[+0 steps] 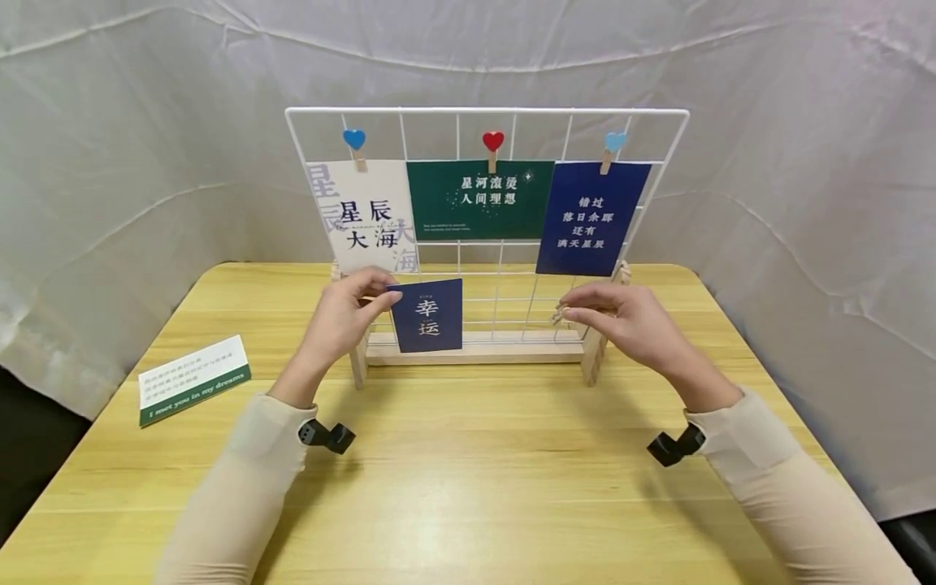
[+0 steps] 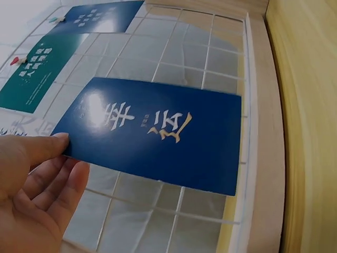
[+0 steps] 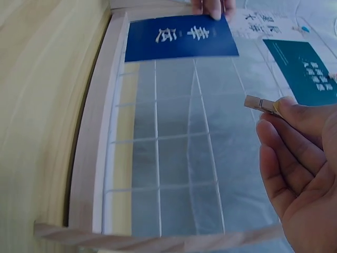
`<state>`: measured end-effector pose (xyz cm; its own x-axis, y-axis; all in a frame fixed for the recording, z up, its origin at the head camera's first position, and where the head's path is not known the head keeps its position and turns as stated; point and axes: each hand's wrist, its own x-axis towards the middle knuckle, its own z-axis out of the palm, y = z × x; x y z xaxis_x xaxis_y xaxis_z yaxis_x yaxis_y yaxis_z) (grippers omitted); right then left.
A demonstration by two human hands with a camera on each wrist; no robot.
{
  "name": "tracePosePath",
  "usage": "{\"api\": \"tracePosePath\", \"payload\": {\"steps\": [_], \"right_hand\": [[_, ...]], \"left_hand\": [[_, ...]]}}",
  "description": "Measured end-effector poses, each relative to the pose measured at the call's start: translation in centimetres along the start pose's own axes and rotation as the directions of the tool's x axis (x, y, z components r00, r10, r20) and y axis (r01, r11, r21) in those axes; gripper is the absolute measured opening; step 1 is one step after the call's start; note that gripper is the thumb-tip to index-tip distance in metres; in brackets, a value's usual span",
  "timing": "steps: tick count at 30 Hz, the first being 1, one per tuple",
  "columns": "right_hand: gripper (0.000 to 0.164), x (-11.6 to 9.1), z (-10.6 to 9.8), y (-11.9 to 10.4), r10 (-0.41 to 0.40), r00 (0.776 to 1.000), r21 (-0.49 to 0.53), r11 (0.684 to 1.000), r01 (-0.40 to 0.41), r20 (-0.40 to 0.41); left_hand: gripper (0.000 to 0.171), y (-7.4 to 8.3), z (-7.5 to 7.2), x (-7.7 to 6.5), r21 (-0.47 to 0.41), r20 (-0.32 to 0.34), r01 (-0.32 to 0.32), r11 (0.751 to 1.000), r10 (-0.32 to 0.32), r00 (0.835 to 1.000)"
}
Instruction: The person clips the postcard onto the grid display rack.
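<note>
Cloth [image 1: 497,45], pale and wrinkly, hangs behind and on both sides of the yellow wood tabletop [image 1: 468,455] I am watching from far away. Near the front, a shiny spot [image 1: 461,516] glows on the wood. Toward the back, I see a white wire rack [image 1: 457,109] in a wooden stand [image 1: 497,353]. The left hand [image 1: 338,315] pinches a little blue card [image 1: 439,331] in front of the rack's low part. The right hand [image 1: 625,321] pinches a wooden peg [image 3: 255,102] over toward the other side. Three cards [image 1: 486,223] hang higher up from heart pegs [image 1: 493,143]. A white-and-green card [image 1: 193,378] lies flat on the left.
</note>
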<state>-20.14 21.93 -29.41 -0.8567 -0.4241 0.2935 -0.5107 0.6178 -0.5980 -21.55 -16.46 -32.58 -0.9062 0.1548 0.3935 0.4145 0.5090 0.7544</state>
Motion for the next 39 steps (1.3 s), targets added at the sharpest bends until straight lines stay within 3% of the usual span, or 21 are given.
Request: {"api": "tracePosePath", "payload": {"steps": [8,22,31,39], "right_hand": [[0.018,1.2,0.9,-1.5,-0.081,0.997,0.016,0.997,0.081,-0.011],[0.014,3.2,1.8,-3.5,-0.145,0.983,-0.052,0.989,0.14,-0.113],[0.015,5.0,3.1,-5.4,-0.158,0.978,-0.06,0.987,0.151,-0.133],[0.016,6.3,3.8,-6.8,-0.124,0.984,-0.088,0.99,0.113,-0.126]], "left_hand": [[0.016,-0.1,0.7,-0.2,-0.029,-0.049,0.048,0.998,-0.049,0.998],[0.017,-0.1,1.7,0.0,-0.058,-0.117,0.017,0.998,-0.023,0.993],[0.014,-0.4,2.5,0.0,-0.084,-0.196,0.028,0.996,-0.045,0.98],[0.018,-0.3,3.4,0.1,-0.094,-0.275,0.019,0.995,-0.044,0.96]]}}
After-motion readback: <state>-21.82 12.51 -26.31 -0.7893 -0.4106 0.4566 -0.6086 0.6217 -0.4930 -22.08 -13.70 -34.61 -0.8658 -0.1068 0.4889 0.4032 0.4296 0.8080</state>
